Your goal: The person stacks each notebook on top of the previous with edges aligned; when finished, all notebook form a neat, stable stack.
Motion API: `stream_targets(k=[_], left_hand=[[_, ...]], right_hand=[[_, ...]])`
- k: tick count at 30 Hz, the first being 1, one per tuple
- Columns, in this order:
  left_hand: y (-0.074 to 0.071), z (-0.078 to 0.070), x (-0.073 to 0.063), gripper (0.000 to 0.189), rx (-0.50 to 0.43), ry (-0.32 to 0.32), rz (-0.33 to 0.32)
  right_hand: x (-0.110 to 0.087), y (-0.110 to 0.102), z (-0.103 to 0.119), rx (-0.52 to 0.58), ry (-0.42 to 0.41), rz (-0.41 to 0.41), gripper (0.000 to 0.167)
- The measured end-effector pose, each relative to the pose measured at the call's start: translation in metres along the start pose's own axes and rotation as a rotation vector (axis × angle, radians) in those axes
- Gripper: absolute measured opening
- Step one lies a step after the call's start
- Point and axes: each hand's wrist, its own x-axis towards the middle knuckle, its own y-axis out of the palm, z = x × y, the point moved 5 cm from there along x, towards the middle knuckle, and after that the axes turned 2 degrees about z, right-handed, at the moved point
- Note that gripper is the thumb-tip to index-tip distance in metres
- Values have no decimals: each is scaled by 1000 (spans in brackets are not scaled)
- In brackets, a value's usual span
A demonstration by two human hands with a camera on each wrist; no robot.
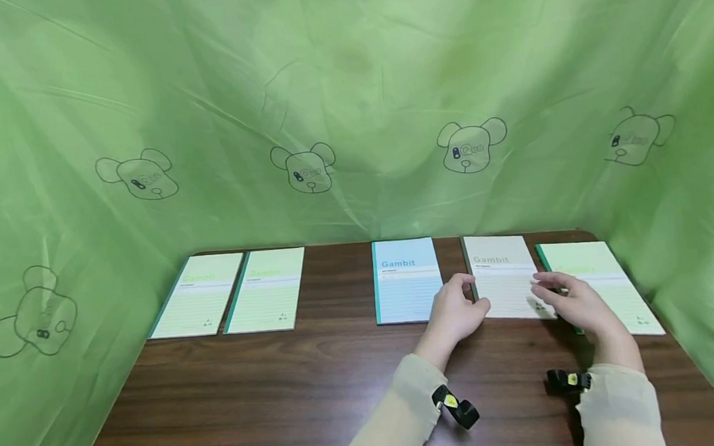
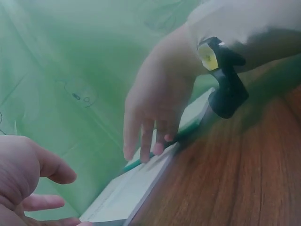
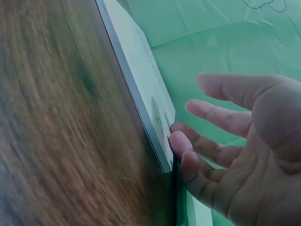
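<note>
A pale grey-white notebook (image 1: 503, 289) marked "Gambit" lies flat near the table's back edge, between my two hands. My left hand (image 1: 459, 311) is at its left edge, thumb and fingers spread apart and loosely bent, over the right edge of a blue notebook (image 1: 404, 292). At the other side, my right hand (image 1: 587, 310) has its fingers by the lower right edge. In the right wrist view, the fingertips (image 3: 181, 143) meet or nearly meet that notebook's corner (image 3: 157, 127). A pale green notebook (image 1: 612, 281) lies partly under my right hand.
Two more pale green notebooks, one at the far left (image 1: 197, 303) and one beside it (image 1: 265, 298), lie on the brown wooden table (image 1: 251, 403). A green curtain (image 1: 348, 99) with bear-head drawings stands around the back and sides.
</note>
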Motion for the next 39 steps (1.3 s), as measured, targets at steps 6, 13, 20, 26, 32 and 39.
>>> stream_targets(k=[6,13,20,26,32,39], left_hand=[[2,0,-2,47,54,-23,24],[8,1,-4,46,55,-60,46],[14,2,-6,43,48,-12,47],[20,-1,-10,42,54,3,31],[29,0,-11,38,-12,-25,-27],[27,-3,-19,42,-145,-37,-151]], right_hand=[[6,10,8,-8,-32,48,56],[6,9,16,-45,-23,53,57],[0,-4,7,-96,50,29,63],[1,-7,10,-159,110,29,69],[1,-6,14,-144,192,-34,69],[0,-6,9,-77,196,-39,65]])
